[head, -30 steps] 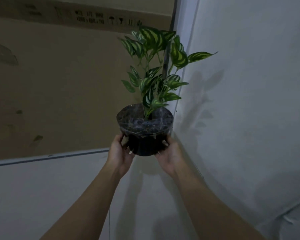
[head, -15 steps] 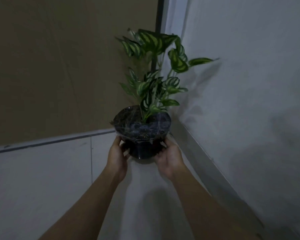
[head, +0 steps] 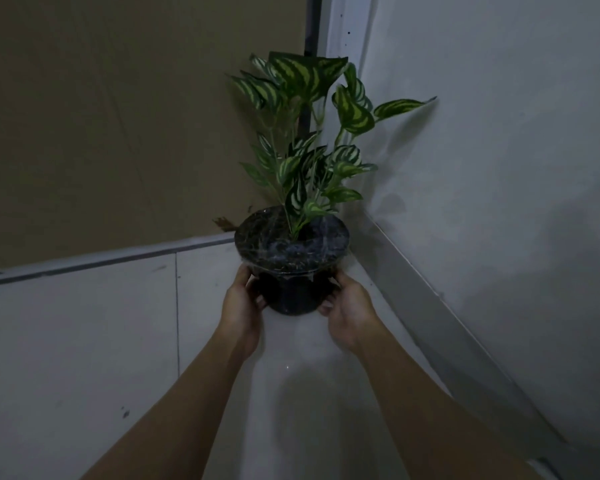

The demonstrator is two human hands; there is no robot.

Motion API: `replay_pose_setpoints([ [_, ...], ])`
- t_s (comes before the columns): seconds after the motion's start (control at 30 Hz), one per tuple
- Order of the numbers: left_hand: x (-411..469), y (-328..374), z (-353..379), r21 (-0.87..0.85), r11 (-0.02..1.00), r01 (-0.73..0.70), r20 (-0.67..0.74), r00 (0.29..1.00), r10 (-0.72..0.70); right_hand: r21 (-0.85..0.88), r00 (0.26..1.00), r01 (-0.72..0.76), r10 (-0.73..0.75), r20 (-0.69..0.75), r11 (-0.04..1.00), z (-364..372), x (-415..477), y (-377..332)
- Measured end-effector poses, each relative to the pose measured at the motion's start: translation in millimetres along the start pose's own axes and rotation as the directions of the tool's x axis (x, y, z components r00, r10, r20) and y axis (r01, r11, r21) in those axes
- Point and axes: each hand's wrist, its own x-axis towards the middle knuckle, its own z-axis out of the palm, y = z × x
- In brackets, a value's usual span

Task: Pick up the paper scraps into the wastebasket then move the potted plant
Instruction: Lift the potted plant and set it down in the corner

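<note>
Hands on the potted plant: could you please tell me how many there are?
2. The left hand cups the left side of the potted plant; the right hand cups its right side. None seems hidden.

A single wide-angle view comes from the person's head, looking forward and down along both forearms into a dim corner of the room. The pale tiled floor (head: 84, 341) fills the near and left part, a brown wall (head: 118, 116) stands far left and a light wall (head: 499, 168) runs close along the right. No second view shares the scene.
</note>
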Motion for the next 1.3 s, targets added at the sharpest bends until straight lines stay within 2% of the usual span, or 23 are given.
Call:
replay_pose_setpoints([
  [0.27,5,1,-1,0.052,0.998,-0.03,0.03,0.999,0.028,-0.069,0.997,0.044,-0.048,-0.061,0.997,0,14,2],
  [0.47,6,-2,-2,0.064,0.996,-0.063,0.036,0.998,0.06,-0.117,0.992,0.122,-0.124,-0.004,0.986,-2,13,5],
  [0.6,0,-7,-13,0.042,0.998,-0.041,0.012,0.999,0.041,-0.061,0.99,0.143,-0.141,0.025,0.988,-9,3,9],
  [0.67,-11,-11,-19,0.072,0.996,-0.053,0.01,0.999,0.053,-0.014,0.99,0.135,-0.136,-0.031,0.991,-13,-3,14],
  [0.73,-28,-17,-21,0.15,0.982,-0.112,-0.06,0.991,0.122,-0.052,0.973,0.195,-0.2,-0.113,0.979,-15,-11,22],
  [0.77,-36,-21,-21,0.196,0.967,-0.164,-0.109,0.976,0.188,-0.114,0.949,0.272,-0.286,-0.135,0.956,-14,-17,27],
  [0.83,-49,-26,-17,0.323,0.903,-0.285,-0.138,0.929,0.343,-0.248,0.85,0.469,-0.509,-0.132,0.848,-11,-33,38],
  [0.93,-57,-25,-8,0.473,0.761,-0.444,0.016,0.868,0.497,-0.471,0.661,0.671,-0.75,0.029,0.573,-6,-45,50],
  [1.0,-56,-22,-2,0.473,0.736,-0.484,0.072,0.854,0.515,-0.57,0.598,0.699,-0.79,0.134,0.432,-5,-40,52],
  [1.03,-54,-21,-1,0.48,0.727,-0.49,0.077,0.849,0.522,-0.599,0.597,0.69,-0.787,0.155,0.406,-4,-38,51],
  [1.13,-44,-17,-2,0.517,0.722,-0.46,0.066,0.863,0.502,-0.636,0.631,0.654,-0.759,0.16,0.41,-1,-32,42],
  [1.3,-34,-12,2,0.542,0.717,-0.438,0.066,0.873,0.484,-0.671,0.649,0.629,-0.741,0.175,0.392,-1,-24,29],
])
